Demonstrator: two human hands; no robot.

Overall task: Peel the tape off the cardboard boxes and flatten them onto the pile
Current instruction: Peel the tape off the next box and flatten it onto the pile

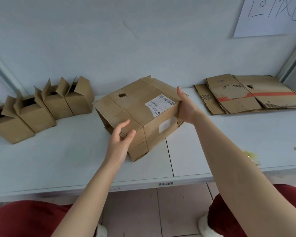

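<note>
A large brown cardboard box (135,112) sits tilted in the middle of the white table (58,159). Glossy tape strips cross its top, and it carries a white shipping label (160,105) and a torn hole. My right hand (186,108) grips the box's right end, thumb up by the top edge and fingers hidden behind it. My left hand (120,136) lies against the box's near left side, fingers and thumb spread in a loose curve at its upper edge. The pile of flattened cardboard (246,94) lies at the back right.
Several small boxes (46,106) with raised flaps stand in a row at the back left. A paper sign (270,16) hangs on the wall. Yellowish scraps (251,156) lie near the table's right front edge. My red-clad knees show below the table.
</note>
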